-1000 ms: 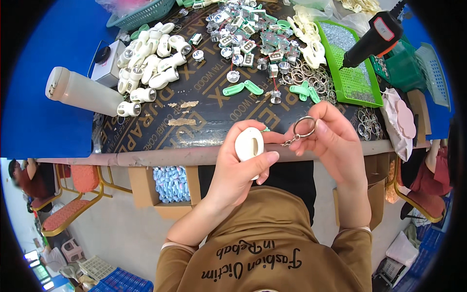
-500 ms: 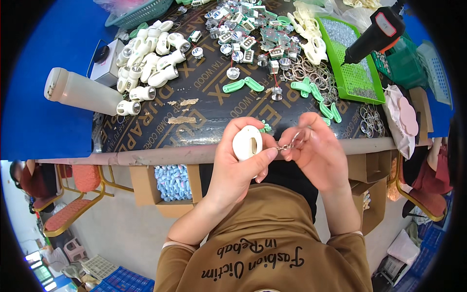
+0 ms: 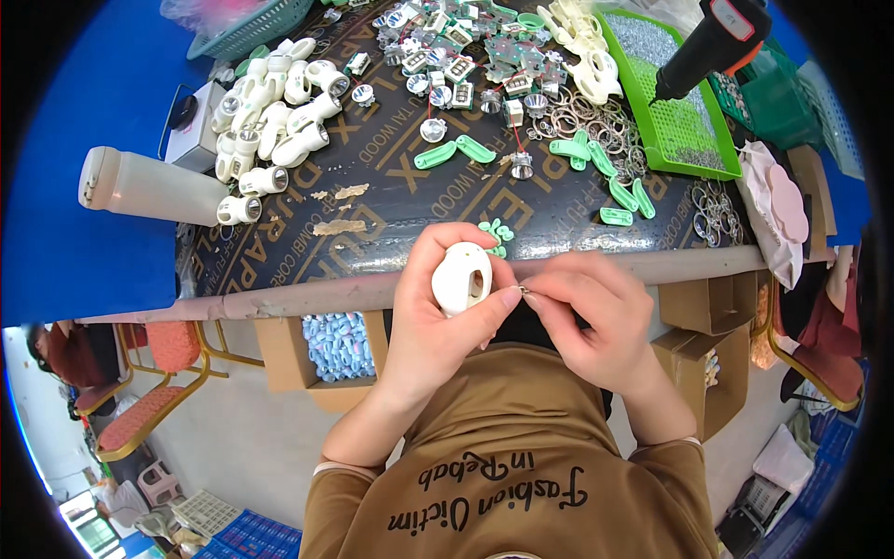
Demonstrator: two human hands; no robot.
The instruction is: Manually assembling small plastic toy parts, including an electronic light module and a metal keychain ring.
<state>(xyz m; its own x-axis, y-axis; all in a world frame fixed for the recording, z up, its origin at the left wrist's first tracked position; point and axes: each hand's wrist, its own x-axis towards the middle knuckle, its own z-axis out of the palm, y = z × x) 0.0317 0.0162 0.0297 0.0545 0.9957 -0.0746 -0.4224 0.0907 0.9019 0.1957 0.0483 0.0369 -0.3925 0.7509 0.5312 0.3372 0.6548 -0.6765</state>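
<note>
A small white flashlight casing (image 3: 456,279) with an oval slot is gripped in my left hand (image 3: 410,321), just off the table's front edge. My right hand (image 3: 601,321) is closed beside it, thumb and forefinger pinching a small metal key-ring chain (image 3: 523,290). The chain's end meets my left thumb and fingertips next to the casing; whether it is fastened to the casing is hidden. The ring itself is mostly covered by my right fingers. Just beyond my hands lie several tiny green parts (image 3: 498,235).
Finished-looking white flashlights (image 3: 279,116) are piled at the left beside a white bottle (image 3: 154,186). Circuit boards with reflectors (image 3: 466,65), key rings (image 3: 596,126) and green strips (image 3: 622,196) cover the far middle. A black power screwdriver (image 3: 698,56) rests over a green basket (image 3: 694,140).
My right fingers have closed in around the ring, which showed between them before, and now pinch the chain closer to the casing. The view has shifted slightly; my left hand keeps its grip.
</note>
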